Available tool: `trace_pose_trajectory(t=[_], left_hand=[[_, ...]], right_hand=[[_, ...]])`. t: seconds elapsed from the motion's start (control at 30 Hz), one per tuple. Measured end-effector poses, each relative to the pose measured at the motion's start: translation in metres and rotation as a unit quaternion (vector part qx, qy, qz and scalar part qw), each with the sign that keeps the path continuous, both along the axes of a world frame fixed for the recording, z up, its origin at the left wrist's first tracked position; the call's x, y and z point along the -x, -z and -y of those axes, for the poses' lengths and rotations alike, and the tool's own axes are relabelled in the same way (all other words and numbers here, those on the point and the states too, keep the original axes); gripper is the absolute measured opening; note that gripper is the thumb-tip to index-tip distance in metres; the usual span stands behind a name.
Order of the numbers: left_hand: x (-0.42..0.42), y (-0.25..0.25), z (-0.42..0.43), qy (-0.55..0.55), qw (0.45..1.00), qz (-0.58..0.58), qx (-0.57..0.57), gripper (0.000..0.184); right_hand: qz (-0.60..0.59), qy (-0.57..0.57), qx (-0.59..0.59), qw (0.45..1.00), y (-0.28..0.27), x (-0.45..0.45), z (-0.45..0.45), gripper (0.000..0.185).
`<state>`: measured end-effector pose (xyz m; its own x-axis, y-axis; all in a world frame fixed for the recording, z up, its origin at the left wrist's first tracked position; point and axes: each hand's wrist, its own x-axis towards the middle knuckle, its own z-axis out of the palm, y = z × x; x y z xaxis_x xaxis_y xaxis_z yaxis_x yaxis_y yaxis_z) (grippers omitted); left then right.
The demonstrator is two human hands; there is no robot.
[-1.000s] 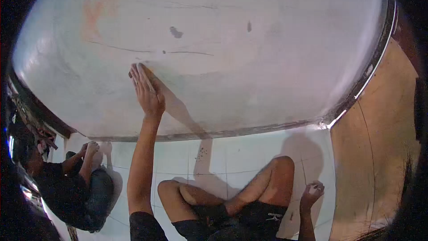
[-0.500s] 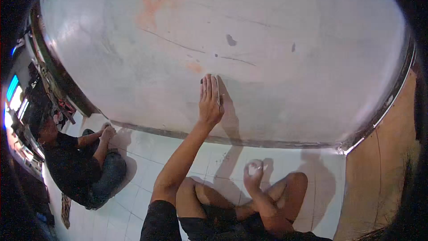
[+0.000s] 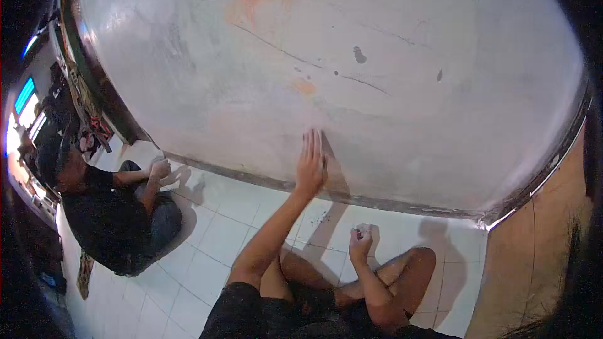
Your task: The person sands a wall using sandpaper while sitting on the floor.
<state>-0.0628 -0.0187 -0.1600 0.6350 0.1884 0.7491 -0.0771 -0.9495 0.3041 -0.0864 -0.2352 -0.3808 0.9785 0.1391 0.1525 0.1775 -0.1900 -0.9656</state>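
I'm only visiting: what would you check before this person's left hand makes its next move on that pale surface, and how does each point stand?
1. Left hand against the pale surface: ok, it appears laid flat there.
2. Nothing under that palm: cannot tell, its underside is hidden.
3. Surface free of marks: not ok, a dark patch and other marks show.
4. Right hand clear of the surface: ok, it is apart and lower in view.
5. Right hand empty: cannot tell.
6. Co-worker's hands out of the way: ok, they are off to the left.
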Motion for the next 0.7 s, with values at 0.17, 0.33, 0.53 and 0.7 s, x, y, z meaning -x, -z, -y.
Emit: trace_pose_trajectory(t=[0.17,0.33,0.53,0.7], left_hand=[[0.076,0.164,0.031,0.096,0.965,-0.163,0.179,0.052],[0.111,0.214,0.072,0.083,0.798,-0.160,0.576,0.034],[0.112,0.210,0.075,0.083,0.597,-0.193,0.774,0.028],[0.093,0.216,0.084,0.184,0.532,-0.133,0.816,0.031]], right_hand=[[-0.039,-0.051,-0.008,0.998,0.010,0.005,0.004,0.028],[-0.174,-0.104,-0.089,0.975,0.004,0.011,-0.006,0.028],[-0.251,-0.217,-0.240,0.912,-0.012,0.012,0.000,0.040],[-0.266,-0.213,-0.329,0.881,-0.002,0.005,0.002,0.042]])
